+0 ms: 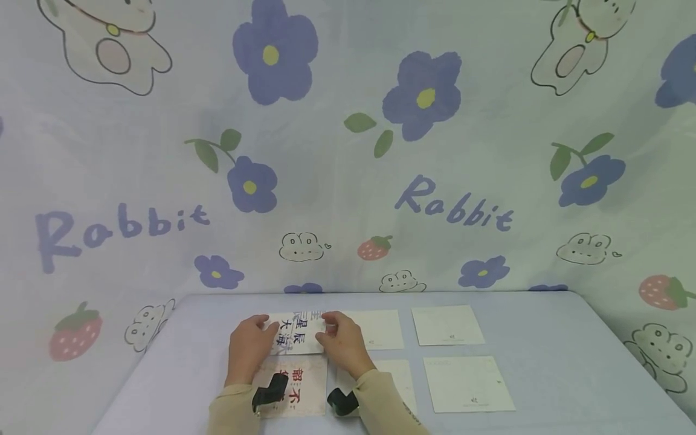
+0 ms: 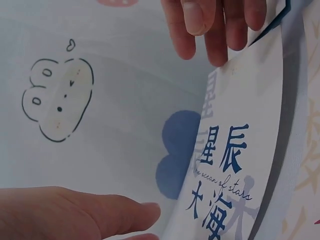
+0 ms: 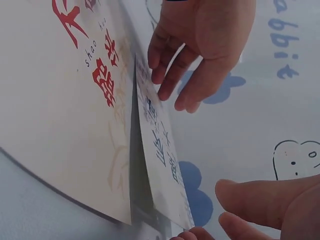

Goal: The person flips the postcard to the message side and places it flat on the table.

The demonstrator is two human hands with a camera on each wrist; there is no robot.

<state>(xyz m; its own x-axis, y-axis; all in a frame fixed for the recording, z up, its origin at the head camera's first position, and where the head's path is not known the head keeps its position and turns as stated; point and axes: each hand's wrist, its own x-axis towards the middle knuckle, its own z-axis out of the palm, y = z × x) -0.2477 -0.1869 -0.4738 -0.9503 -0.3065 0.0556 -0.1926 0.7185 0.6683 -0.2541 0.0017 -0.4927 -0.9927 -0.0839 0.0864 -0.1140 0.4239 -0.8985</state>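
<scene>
A white card with dark blue characters (image 1: pixel 299 334) is at the back left of the table, between my two hands. My left hand (image 1: pixel 252 345) is at its left edge, thumb over the face in the head view. At its right edge is my right hand (image 1: pixel 348 345), fingertips right at the card's border. In the wrist views, the left thumb (image 2: pixel 135 215) and the right thumb (image 3: pixel 240 195) stand apart from the card. One long edge of the card rises off the surface in the right wrist view. Just nearer lies a cream card with red characters (image 1: pixel 310 399), partly covered by the left wrist camera.
Pale, nearly blank cards lie to the right: a back one (image 1: pixel 387 329) and a front one (image 1: pixel 401 377) partly behind my right arm, then another back card (image 1: pixel 447 326) and front card (image 1: pixel 469 385). A patterned curtain (image 1: pixel 337 181) hangs behind the table (image 1: pixel 576 362).
</scene>
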